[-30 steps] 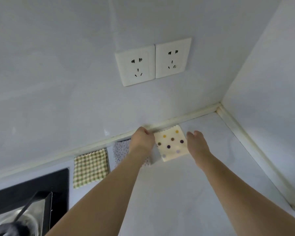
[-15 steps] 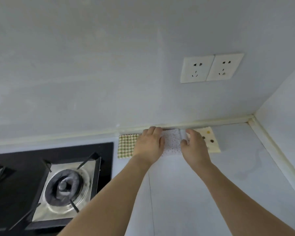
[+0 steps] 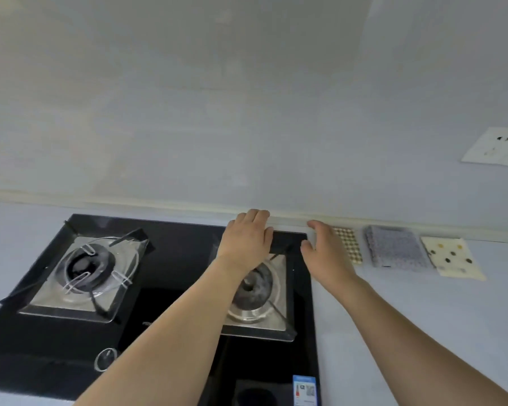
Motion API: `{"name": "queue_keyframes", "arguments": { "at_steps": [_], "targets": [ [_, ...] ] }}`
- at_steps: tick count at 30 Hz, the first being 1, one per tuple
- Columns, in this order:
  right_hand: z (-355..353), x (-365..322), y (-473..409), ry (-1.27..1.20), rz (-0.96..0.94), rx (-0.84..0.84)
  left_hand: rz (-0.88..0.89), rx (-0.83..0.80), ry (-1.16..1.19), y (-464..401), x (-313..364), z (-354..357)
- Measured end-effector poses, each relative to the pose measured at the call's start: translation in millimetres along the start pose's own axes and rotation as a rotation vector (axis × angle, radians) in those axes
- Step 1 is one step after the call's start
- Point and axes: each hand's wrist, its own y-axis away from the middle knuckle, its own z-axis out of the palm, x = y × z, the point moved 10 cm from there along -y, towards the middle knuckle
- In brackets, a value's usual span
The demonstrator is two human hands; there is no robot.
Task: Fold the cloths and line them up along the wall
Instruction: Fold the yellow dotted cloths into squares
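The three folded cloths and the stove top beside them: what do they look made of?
Checked cloth: probably woven fabric, matte, with a fine yellow-brown check. Grey cloth: looks knitted or terry, its surface bumpy and its edge nubbly. Dotted cloth: smooth cream fabric with printed dots, possibly cotton. Stove top: likely black glass, glossy and reflective, with shiny steel-looking burner trays.

A home kitchen: a black two-burner gas hob (image 3: 147, 288) set in a pale tabletop (image 3: 423, 303), wall socket (image 3: 496, 148) above.

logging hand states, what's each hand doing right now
Left hand: open, holding nothing, above the stove.
Right hand: open, holding nothing, beside the checked cloth.
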Motion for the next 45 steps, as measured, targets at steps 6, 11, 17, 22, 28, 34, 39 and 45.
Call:
{"name": "queue_keyframes", "arguments": {
  "at_steps": [6, 11, 17, 22, 28, 34, 39, 45],
  "targets": [
    [56, -100, 9, 0.024, -0.107, -0.073, -0.062, 0.033, -0.046, 33, -93, -64],
    [97, -156, 9, -0.040, -0.144, -0.125, -0.135, 0.062, -0.088, 57, -152, -98],
    [154, -234, 18, -0.013, -0.158, -0.144, -0.191, 0.066, -0.081, 81, -248, -136],
    [219, -320, 25, -0.069, -0.139, -0.132, -0.179, 0.046, -0.062, 103, -342, -168],
    [289, -408, 46, -0.122, -0.156, -0.255, -0.259, 0.053, -0.062, 140, -446, -213],
    [327, -464, 47, -0.088, -0.218, -0.241, -0.324, 0.098, -0.104, 179, -512, -248],
    [386, -522, 63, -0.074, -0.246, -0.274, -0.300, 0.068, -0.126, 208, -578, -266],
    [490, -610, 78, -0.090, -0.273, -0.329, -0.338, -0.016, -0.047, 259, -706, -282]
  ]
}}
